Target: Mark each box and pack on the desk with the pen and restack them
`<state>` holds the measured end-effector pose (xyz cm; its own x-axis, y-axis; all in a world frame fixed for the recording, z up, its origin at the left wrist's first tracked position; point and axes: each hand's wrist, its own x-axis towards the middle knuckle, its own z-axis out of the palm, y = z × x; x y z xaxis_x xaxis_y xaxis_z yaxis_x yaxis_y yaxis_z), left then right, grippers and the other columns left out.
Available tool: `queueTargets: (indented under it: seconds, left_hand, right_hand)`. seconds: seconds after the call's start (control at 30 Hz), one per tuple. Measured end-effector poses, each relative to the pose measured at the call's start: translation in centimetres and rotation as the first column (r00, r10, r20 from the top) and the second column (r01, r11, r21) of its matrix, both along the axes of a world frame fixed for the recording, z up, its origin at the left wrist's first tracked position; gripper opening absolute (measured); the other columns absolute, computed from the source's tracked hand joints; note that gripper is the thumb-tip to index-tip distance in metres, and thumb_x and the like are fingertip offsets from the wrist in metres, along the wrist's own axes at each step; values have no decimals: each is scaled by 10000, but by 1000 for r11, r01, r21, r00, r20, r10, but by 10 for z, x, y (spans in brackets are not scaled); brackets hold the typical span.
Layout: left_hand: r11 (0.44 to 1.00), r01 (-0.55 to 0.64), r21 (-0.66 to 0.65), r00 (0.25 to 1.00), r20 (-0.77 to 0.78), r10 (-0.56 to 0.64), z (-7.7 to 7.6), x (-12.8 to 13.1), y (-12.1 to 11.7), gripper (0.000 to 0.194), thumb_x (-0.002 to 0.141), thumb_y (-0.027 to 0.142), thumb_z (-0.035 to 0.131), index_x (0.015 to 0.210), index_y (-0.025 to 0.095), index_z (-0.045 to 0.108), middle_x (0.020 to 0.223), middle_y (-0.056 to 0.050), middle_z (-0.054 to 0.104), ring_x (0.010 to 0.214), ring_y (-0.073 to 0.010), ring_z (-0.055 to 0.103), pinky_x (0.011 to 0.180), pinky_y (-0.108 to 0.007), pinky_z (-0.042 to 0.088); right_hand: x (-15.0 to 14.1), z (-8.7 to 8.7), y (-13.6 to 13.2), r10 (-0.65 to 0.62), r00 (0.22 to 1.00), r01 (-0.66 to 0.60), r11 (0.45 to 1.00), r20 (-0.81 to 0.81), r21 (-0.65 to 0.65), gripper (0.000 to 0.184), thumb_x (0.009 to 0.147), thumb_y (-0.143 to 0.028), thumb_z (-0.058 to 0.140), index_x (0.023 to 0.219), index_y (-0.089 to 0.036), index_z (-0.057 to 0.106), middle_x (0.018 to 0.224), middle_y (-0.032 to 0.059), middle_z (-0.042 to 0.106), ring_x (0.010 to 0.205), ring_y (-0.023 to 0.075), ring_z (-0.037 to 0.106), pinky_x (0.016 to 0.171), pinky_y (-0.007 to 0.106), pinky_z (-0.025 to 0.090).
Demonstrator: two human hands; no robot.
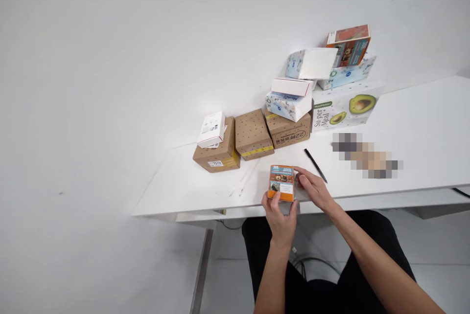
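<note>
A small orange and blue printed box (281, 177) is held at the table's front edge. My left hand (281, 213) grips its near end, fingers on the printed face and thumb at the near right corner. At the box's right side is my right hand (312, 187), with the index finger reaching to its upper right corner and the other fingers curled. A black pen (315, 165) lies on the table just beyond my right hand.
Along the wall stand brown cartons (253, 133), a white avocado-printed box (347, 108), tissue packs (312, 63) and an orange-blue box (348, 50) on top. White flat boxes (212, 129) rest on cartons. A blurred object (367, 155) lies right on the white table (422, 147).
</note>
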<state>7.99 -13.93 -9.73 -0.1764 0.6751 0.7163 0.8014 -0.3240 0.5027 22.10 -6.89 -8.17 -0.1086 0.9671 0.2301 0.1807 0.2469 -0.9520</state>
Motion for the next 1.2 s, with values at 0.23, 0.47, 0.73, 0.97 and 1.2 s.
queueTargets:
  seconds: [0.23, 0.47, 0.73, 0.97, 1.2]
  left_hand:
    - [1000, 4, 25, 996, 94, -7, -9, 8, 10, 546, 743, 253, 703, 1192, 205, 397, 1250, -177, 391, 1208, -299, 452, 902, -492, 475]
    - [998, 69, -1, 994, 89, -68, 0, 13, 11, 499, 733, 264, 701, 1129, 178, 409, 1274, -198, 353, 1231, -294, 420, 925, -485, 456]
    - [996, 80, 29, 990, 114, -83, 5, 11, 2, 452, 692, 252, 714, 1043, 182, 438, 1232, -173, 401, 1184, -279, 472, 910, -456, 470]
    - [999, 48, 26, 999, 19, -49, -14, 7, 2, 384, 703, 191, 690, 998, 183, 444, 1207, -186, 452, 1219, -291, 476, 884, -442, 501]
    - [1000, 7, 14, 1000, -22, -7, -19, 3, 2, 333, 716, 203, 678, 972, 186, 465, 1140, -170, 513, 1190, -286, 506, 864, -444, 513]
  right_hand:
    - [3, -1, 3, 101, 995, -101, 991, 7, 89, 477, 922, -465, 385, 1349, -273, 475, 1035, 66, 540, 920, 189, 564, 839, 353, 488]
    - [3, -1, 4, 91, 995, -86, 988, -38, 131, 461, 916, -475, 398, 1338, -310, 483, 1141, 73, 444, 938, 175, 536, 932, 383, 446]
    - [9, -3, 1, 170, 937, -161, 986, -306, 52, 331, 903, -450, 446, 1167, -323, 602, 1307, 55, 424, 1132, 227, 523, 947, 383, 462]
    - [4, -1, -10, 157, 887, -151, 987, -434, 48, 345, 906, -398, 462, 1234, -322, 541, 1357, 47, 448, 1250, 249, 453, 1022, 424, 404]
    - [-7, 6, -21, 168, 959, -143, 982, -229, 121, 416, 887, -385, 499, 1295, -305, 473, 1351, 70, 427, 1284, 255, 402, 1075, 422, 340]
